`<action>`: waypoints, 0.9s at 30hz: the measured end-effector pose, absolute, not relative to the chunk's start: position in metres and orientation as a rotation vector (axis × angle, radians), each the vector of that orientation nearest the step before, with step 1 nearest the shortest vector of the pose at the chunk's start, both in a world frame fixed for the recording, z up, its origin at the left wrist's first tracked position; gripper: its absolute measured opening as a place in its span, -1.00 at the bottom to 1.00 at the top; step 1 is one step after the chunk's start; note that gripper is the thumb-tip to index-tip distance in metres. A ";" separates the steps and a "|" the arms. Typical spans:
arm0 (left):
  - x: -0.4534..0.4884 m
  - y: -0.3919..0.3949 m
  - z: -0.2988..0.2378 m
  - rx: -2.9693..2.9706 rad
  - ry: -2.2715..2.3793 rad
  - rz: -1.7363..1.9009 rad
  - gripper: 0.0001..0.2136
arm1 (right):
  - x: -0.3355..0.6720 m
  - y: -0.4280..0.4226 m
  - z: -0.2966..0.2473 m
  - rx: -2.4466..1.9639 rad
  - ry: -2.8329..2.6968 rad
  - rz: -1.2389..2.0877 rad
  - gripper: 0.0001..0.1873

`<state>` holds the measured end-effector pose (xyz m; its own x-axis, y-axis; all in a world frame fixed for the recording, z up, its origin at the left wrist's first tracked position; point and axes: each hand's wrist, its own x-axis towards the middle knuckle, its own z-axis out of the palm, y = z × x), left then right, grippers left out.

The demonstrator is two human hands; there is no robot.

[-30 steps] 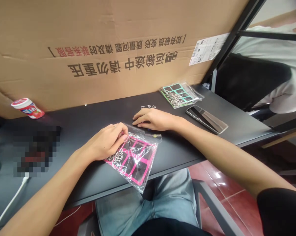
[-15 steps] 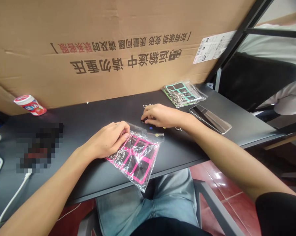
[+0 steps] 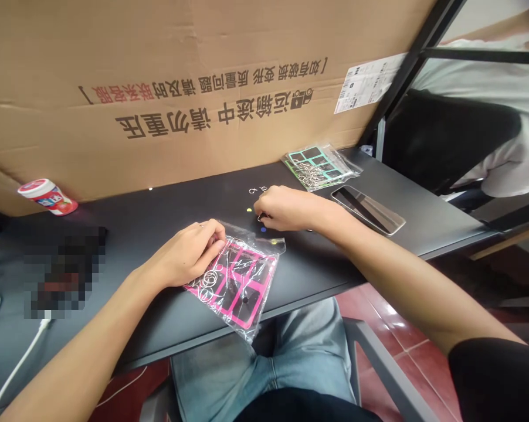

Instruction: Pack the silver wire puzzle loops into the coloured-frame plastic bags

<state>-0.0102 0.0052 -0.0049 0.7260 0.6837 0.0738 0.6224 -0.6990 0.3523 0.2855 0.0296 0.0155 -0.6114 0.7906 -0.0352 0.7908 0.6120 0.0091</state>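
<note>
My left hand (image 3: 189, 253) rests curled on the upper left corner of a clear plastic bag (image 3: 237, 282) that holds a pink and black card and several metal rings, near the front edge of the black desk (image 3: 159, 223). My right hand (image 3: 282, 209) is closed in a pinch on a small metal ring at the desk's middle. Small coloured dots (image 3: 248, 209) and loose metal clasps (image 3: 256, 190) lie on the desk around that hand.
A second bag with a teal card and rings (image 3: 319, 167) lies at the back right, a phone (image 3: 368, 209) beside it. A large cardboard box (image 3: 194, 88) stands behind. A red-capped bottle (image 3: 47, 196) lies far left, a white cable (image 3: 13, 369) at the left front. Another person's white sleeve (image 3: 502, 105) is at right.
My right hand went from lying flat on the desk to a closed pinch, shifting a little to the right. The left hand stayed on the bag.
</note>
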 end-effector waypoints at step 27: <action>-0.010 0.006 -0.007 2.649 1.007 0.296 -0.86 | 0.303 0.038 0.020 1.463 2.760 -0.598 -0.85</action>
